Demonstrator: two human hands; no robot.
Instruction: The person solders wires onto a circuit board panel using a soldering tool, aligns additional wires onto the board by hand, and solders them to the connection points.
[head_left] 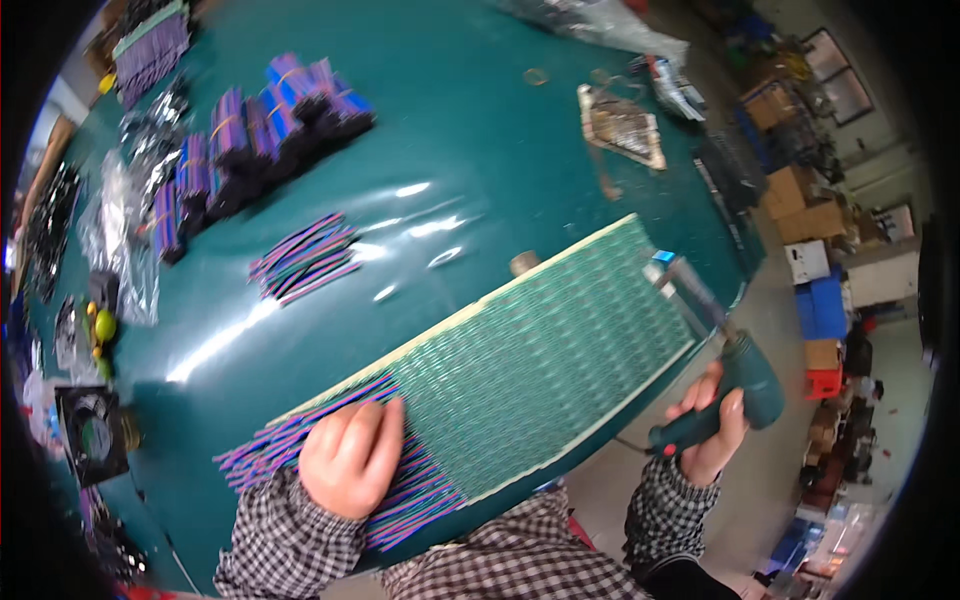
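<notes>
Pressed flat under my left hand (350, 455), loose purple strips (300, 445) await heating while my right hand (710, 425) grips the heat gun (735, 385) beside the mat (540, 350).

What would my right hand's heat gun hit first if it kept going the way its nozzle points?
Probably the far corner of the green ridged board; the heat gun in the right hand already aims there, though depth is unclear.

Single head-worn fisheye view looks steeply down at close range onto the green tabletop (450, 120), left hand (350, 455) nearest the lower edge.
</notes>
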